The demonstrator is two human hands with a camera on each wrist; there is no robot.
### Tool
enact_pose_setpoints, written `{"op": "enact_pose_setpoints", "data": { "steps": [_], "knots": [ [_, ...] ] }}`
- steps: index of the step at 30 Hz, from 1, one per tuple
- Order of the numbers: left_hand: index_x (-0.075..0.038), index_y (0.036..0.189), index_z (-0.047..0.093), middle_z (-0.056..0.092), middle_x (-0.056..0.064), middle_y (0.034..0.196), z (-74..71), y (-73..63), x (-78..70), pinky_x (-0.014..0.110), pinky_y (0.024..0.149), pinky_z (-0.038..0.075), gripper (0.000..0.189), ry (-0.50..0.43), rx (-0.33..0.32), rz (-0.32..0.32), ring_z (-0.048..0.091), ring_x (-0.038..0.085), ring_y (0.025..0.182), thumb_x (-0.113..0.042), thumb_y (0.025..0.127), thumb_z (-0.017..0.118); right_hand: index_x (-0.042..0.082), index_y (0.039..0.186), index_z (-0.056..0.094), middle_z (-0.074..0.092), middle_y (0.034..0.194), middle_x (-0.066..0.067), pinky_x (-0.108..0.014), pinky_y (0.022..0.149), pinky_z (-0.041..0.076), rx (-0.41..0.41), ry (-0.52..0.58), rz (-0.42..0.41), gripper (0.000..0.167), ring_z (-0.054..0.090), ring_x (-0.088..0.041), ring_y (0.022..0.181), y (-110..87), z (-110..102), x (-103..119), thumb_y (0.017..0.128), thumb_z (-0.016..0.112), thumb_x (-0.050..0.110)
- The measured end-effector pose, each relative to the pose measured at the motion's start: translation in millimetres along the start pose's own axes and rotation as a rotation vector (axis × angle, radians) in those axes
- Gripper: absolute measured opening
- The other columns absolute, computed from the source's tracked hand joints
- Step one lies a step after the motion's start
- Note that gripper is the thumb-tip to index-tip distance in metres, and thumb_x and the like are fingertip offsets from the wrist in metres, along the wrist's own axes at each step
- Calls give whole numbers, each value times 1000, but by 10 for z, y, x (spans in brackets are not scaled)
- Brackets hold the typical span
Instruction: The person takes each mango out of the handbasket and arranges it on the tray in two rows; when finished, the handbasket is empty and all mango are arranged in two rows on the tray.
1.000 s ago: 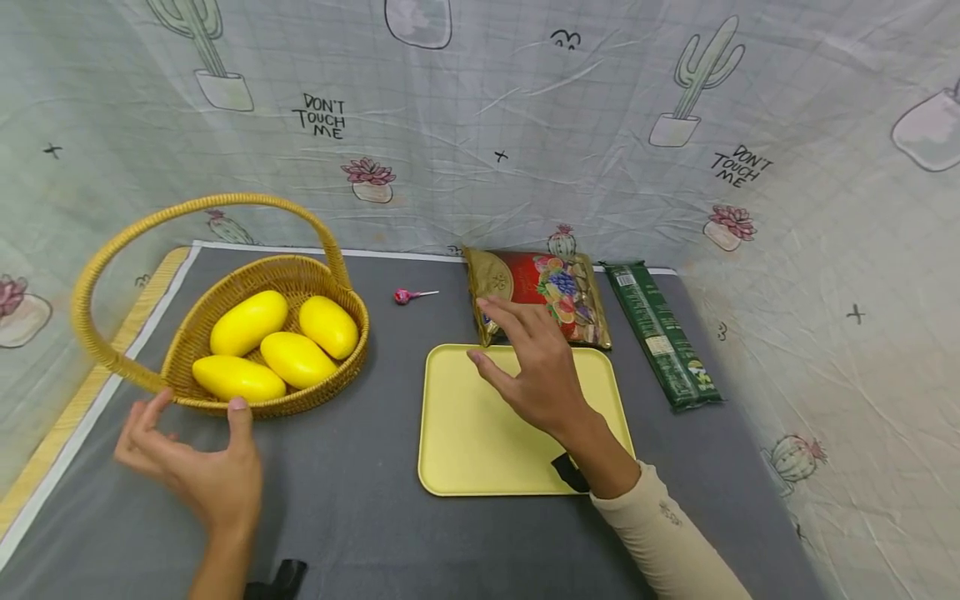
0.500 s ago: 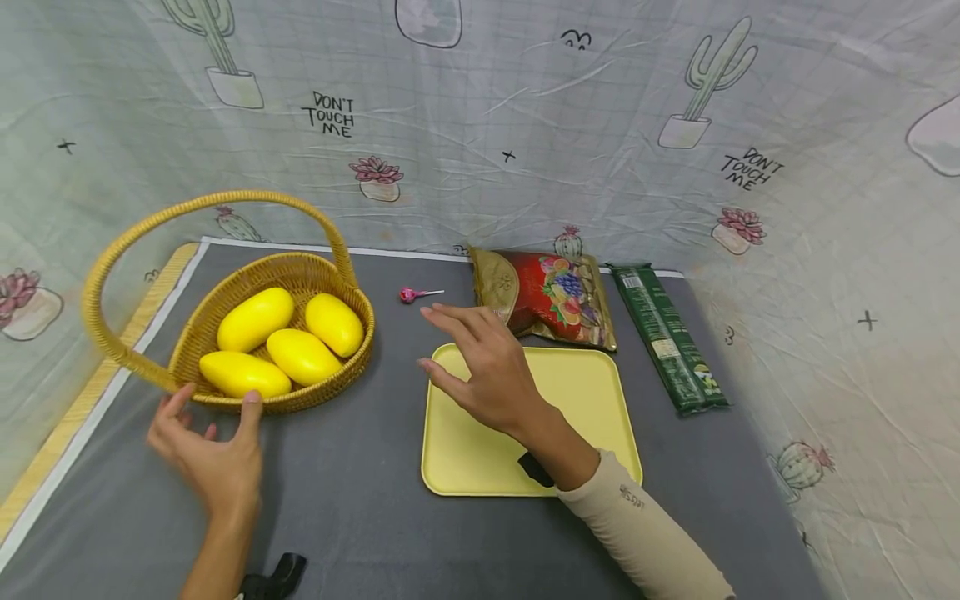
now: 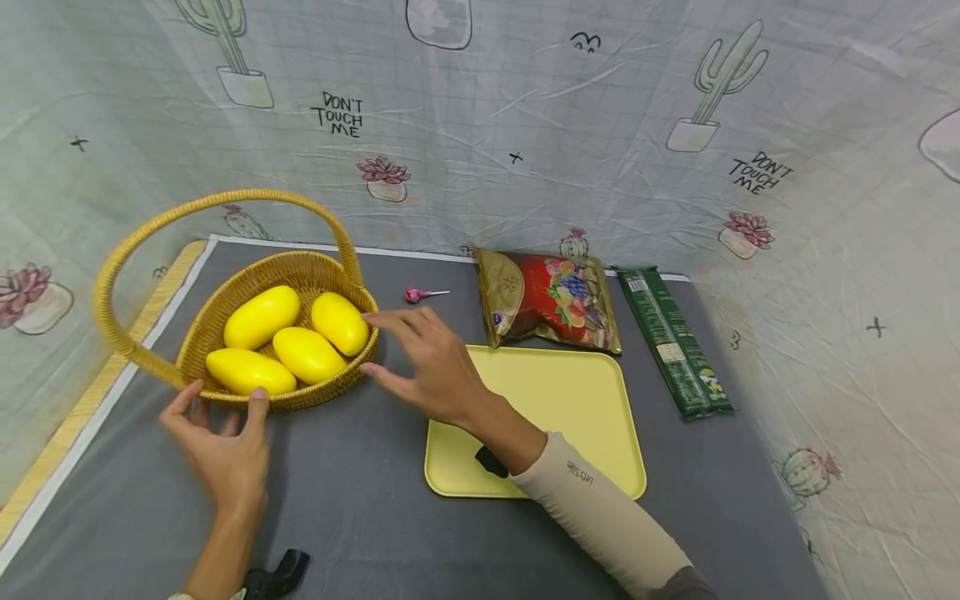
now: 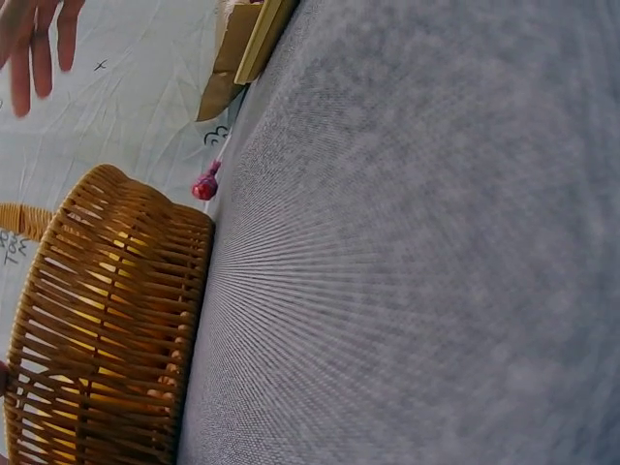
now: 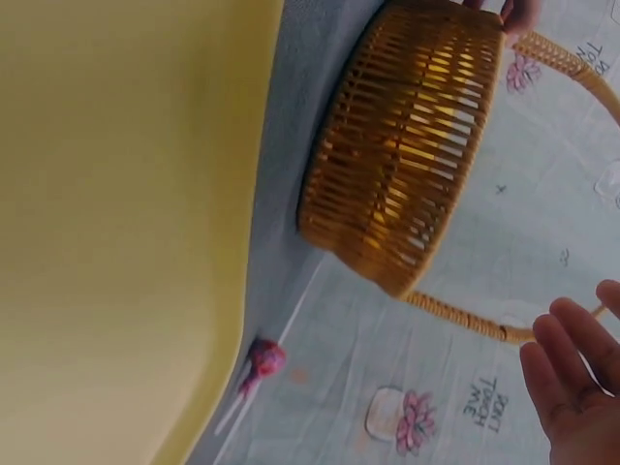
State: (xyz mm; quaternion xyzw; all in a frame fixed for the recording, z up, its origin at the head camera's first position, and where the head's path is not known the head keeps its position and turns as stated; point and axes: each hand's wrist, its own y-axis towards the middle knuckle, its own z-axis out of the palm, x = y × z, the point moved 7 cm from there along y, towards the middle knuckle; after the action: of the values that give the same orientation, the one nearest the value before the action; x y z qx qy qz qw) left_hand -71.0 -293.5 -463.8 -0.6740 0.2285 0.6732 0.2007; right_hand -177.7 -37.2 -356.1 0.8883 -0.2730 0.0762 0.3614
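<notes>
A wicker basket with a tall arched handle stands at the left and holds several yellow mangoes. My left hand is at its near rim, thumb and index finger apart and touching the edge; the wrist views show little of this contact. My right hand hovers beside the basket's right side, with thumb and fingers spread and nothing between them. Its fingertips come close to the rightmost mango; whether they touch it is not plain. In the right wrist view, the wicker basket stands beyond the right fingers.
A yellow tray lies under the right forearm. Behind it are a red and gold candy bag and, further right, a long green packet. A small lollipop lies right of the basket. A printed curtain hangs behind the table.
My right hand has swept left, from over the tray to the basket's right side. My left hand has shifted slightly right along the near rim. The basket stays in place.
</notes>
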Motion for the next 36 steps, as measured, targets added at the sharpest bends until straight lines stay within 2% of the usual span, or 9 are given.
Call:
{"op": "enact_pose_setpoints", "data": {
  "steps": [5, 9, 15, 17, 27, 36],
  "knots": [
    [-26, 151, 38, 27, 1, 169, 0, -1, -3, 49, 122, 33, 73, -10, 3, 17, 28, 20, 159, -10, 92, 79, 15, 143, 65, 70, 132, -3, -24, 88, 50, 43, 64, 26, 58, 60, -16, 114, 134, 209, 56, 94, 82, 40],
    [-26, 151, 38, 27, 2, 169, 6, -14, -16, 49, 123, 32, 73, -12, 3, 26, 27, 19, 159, -10, 93, 78, 17, 145, 65, 69, 134, -2, -23, 83, 45, 109, 106, 61, 59, 58, -15, 109, 235, 394, 80, 94, 82, 42],
    [-25, 151, 37, 25, 2, 170, 7, -18, -26, 51, 124, 31, 72, -8, 4, 33, 27, 18, 158, -10, 93, 77, 20, 149, 62, 66, 143, 1, -25, 102, 48, 241, 143, 135, 61, 58, -14, 127, 379, 683, 86, 96, 78, 46],
    [-26, 151, 37, 25, 2, 170, 6, -20, -26, 51, 123, 32, 72, -12, 6, 34, 27, 17, 158, -10, 93, 78, 20, 149, 62, 67, 143, 1, -26, 106, 48, 273, 146, 143, 60, 59, -14, 128, 429, 771, 87, 96, 78, 45],
    [-24, 152, 37, 24, 2, 170, 14, -15, -29, 51, 123, 31, 72, -22, 16, 41, 27, 18, 158, -10, 94, 77, 17, 147, 63, 72, 134, 3, -23, 98, 48, 420, 54, 173, 60, 64, -11, 116, 646, 1110, 82, 96, 79, 44],
    [-22, 154, 34, 24, 3, 170, 13, -2, -15, 52, 124, 30, 74, -16, 15, 38, 27, 20, 159, -8, 94, 76, 20, 147, 64, 72, 129, 9, -20, 87, 49, 524, -42, 232, 63, 63, -6, 104, 733, 1293, 48, 94, 80, 48]
  ]
}}
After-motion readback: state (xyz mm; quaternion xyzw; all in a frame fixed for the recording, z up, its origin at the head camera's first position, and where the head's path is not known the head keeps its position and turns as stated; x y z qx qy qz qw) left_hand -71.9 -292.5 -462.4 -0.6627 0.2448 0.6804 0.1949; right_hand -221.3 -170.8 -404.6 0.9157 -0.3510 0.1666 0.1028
